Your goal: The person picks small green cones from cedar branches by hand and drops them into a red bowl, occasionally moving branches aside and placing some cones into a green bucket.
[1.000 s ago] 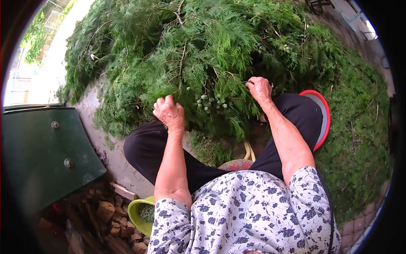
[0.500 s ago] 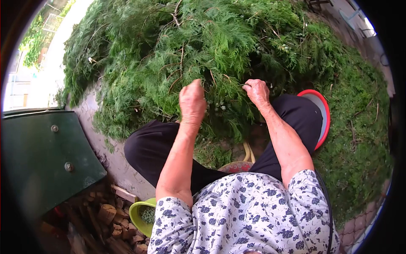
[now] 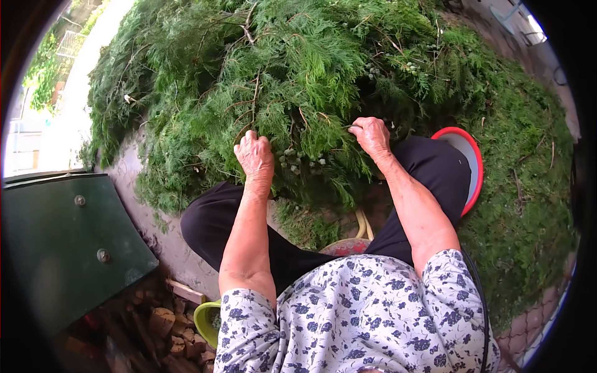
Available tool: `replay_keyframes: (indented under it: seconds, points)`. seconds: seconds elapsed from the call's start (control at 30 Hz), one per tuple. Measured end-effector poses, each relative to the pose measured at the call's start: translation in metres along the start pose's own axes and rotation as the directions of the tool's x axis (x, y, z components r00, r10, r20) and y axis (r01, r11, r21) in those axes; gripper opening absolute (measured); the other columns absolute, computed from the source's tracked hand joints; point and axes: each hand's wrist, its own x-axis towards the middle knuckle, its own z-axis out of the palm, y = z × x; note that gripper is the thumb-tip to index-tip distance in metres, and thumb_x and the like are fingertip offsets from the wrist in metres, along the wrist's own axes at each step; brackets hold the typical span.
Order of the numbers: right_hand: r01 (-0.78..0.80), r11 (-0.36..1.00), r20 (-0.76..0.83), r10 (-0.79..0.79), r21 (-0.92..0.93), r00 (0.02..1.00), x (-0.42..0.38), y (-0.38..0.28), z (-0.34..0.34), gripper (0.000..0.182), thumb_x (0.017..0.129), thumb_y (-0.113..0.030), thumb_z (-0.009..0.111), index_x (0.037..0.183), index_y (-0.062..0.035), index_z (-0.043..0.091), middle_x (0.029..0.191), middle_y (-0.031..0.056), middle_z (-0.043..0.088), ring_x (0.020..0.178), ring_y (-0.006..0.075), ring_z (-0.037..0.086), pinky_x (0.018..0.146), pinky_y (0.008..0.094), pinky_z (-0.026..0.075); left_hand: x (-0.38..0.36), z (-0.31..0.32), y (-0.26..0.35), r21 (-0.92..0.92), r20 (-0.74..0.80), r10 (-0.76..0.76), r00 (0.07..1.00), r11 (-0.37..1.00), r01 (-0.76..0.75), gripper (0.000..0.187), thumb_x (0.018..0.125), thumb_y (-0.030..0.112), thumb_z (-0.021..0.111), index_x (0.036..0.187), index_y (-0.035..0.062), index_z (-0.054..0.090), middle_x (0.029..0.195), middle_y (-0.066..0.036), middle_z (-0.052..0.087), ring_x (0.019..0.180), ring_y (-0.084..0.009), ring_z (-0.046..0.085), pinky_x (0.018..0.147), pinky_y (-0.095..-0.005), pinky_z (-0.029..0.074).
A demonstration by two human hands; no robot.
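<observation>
A large heap of feathery evergreen branches (image 3: pixel 298 68) lies in front of me. My left hand (image 3: pixel 255 158) is closed at the lower end of a brown-stemmed evergreen branch (image 3: pixel 255 93); its fingertips are partly hidden. To the right, my right hand (image 3: pixel 372 137) pinches the tip of a green evergreen sprig (image 3: pixel 333 133), though the exact spot between the fingers is small. Between and below the hands hang small pale round cones (image 3: pixel 295 163) among the foliage.
A red-rimmed basin (image 3: pixel 476 180) stands beside my right knee. A yellow-green container (image 3: pixel 205 323) sits at my left, near chopped firewood (image 3: pixel 163 321) and a dark green metal panel (image 3: pixel 74 236). Flattened greenery (image 3: pixel 516 248) covers the ground on the right.
My left hand has moved left and slightly down, from above the foliage to the brown stem. My right hand has shifted slightly left, still pinched. The view has turned slightly.
</observation>
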Motion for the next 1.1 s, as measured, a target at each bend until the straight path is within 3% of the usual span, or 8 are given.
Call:
replay_keyframes:
  seconds: [0.2, 0.3, 0.5, 0.57, 0.63, 0.73, 0.83, 1.1]
  points:
    - [-0.014, 1.0, 0.095, 0.015, -0.012, 0.995, -0.005, 0.004, 0.007, 0.019, 0.069, -0.027, 0.069, 0.077, -0.0103, 0.068, 0.075, 0.0134, 0.063, 0.077, 0.033, 0.061, 0.069, 0.0421, 0.049, -0.019, -0.006, 0.004, -0.539, 0.152, -0.283, 0.947, 0.78, 0.319, 0.022, 0.073, 0.02, 0.066, 0.083, 0.0007, 0.065, 0.083, -0.011, 0.056, 0.079, -0.0282, 0.056, 0.071, -0.0373, 0.043]
    - [0.01, 0.999, 0.152, -0.005, -0.034, 0.988, -0.008, 0.002, 0.008, 0.02, 0.068, -0.028, 0.069, 0.077, -0.0096, 0.068, 0.075, 0.0142, 0.063, 0.078, 0.0334, 0.061, 0.069, 0.0427, 0.049, -0.029, -0.019, 0.01, -0.849, 0.457, -0.421, 0.784, 0.055, 0.525, 0.017, 0.082, 0.013, 0.059, 0.087, -0.0028, 0.062, 0.078, -0.007, 0.062, 0.07, -0.0143, 0.055, 0.066, -0.0279, 0.042]
    - [0.071, 0.983, 0.125, -0.093, 0.171, 0.988, -0.014, 0.0, 0.014, 0.029, 0.071, -0.026, 0.07, 0.09, -0.005, 0.066, 0.078, 0.017, 0.063, 0.079, 0.0324, 0.062, 0.072, 0.0396, 0.049, -0.036, -0.072, 0.031, -0.808, 0.581, -0.308, 0.753, -0.328, 0.489, 0.012, 0.084, 0.006, 0.058, 0.095, 0.0002, 0.059, 0.079, -0.004, 0.062, 0.064, -0.011, 0.057, 0.064, -0.0219, 0.046]
    - [-0.005, 0.931, 0.117, -0.041, 0.366, 0.992, -0.019, -0.011, 0.008, 0.027, 0.079, -0.024, 0.065, 0.095, -0.0026, 0.064, 0.066, 0.0106, 0.06, 0.053, 0.0154, 0.057, 0.052, 0.028, 0.045, -0.042, -0.071, 0.044, -0.872, 0.476, -0.319, 0.819, -0.291, 0.393, 0.014, 0.08, -0.002, 0.061, 0.094, 0.0003, 0.059, 0.083, -0.003, 0.062, 0.072, -0.0095, 0.057, 0.067, -0.0211, 0.047]
    - [-0.455, 0.512, 0.472, 0.105, 0.729, 0.875, -0.033, -0.035, -0.012, 0.028, 0.086, -0.027, 0.058, 0.101, -0.0028, 0.059, 0.067, 0.0058, 0.056, 0.052, 0.0147, 0.058, 0.049, 0.0256, 0.048, -0.046, -0.072, 0.062, -0.925, 0.338, -0.26, 0.904, -0.267, 0.269, 0.018, 0.077, -0.006, 0.062, 0.093, 0.001, 0.059, 0.085, -0.001, 0.061, 0.078, -0.007, 0.056, 0.069, -0.0202, 0.046]
    - [-0.625, 0.094, 0.631, -0.073, 0.775, 0.772, -0.047, -0.036, 0.0, 0.036, 0.09, -0.035, 0.052, 0.102, -0.0014, 0.055, 0.086, 0.0084, 0.058, 0.073, 0.0191, 0.062, 0.06, 0.0328, 0.055, -0.047, -0.081, 0.095, -0.891, 0.044, -0.169, 0.985, 0.439, 0.115, 0.02, 0.068, -0.004, 0.065, 0.085, 0.0062, 0.061, 0.082, -0.004, 0.063, 0.078, -0.0177, 0.058, 0.069, -0.0291, 0.046]
    - [-0.706, -0.063, 0.705, -0.048, 0.705, 0.708, -0.057, -0.039, -0.003, 0.033, 0.087, -0.039, 0.055, 0.092, -0.0069, 0.058, 0.079, 0.0032, 0.058, 0.064, 0.0164, 0.058, 0.057, 0.0326, 0.052, -0.038, -0.083, 0.12, -0.763, -0.174, 0.06, 0.983, 0.622, -0.174, 0.02, 0.066, 0.003, 0.062, 0.086, 0.0085, 0.063, 0.094, -0.004, 0.063, 0.088, -0.026, 0.056, 0.077, -0.0372, 0.042]
    - [-0.504, -0.251, 0.535, 0.073, 0.827, 0.842, -0.033, 0.026, -0.061, 0.026, 0.084, -0.03, 0.061, 0.085, -0.004, 0.058, 0.073, 0.0046, 0.056, 0.063, 0.0154, 0.055, 0.047, 0.0243, 0.043, -0.064, -0.065, 0.142, -0.888, -0.026, -0.065, 0.998, 0.46, 0.007, 0.022, 0.076, 0.002, 0.061, 0.097, 0.0034, 0.058, 0.101, -0.012, 0.06, 0.088, -0.0245, 0.058, 0.076, -0.0299, 0.046]
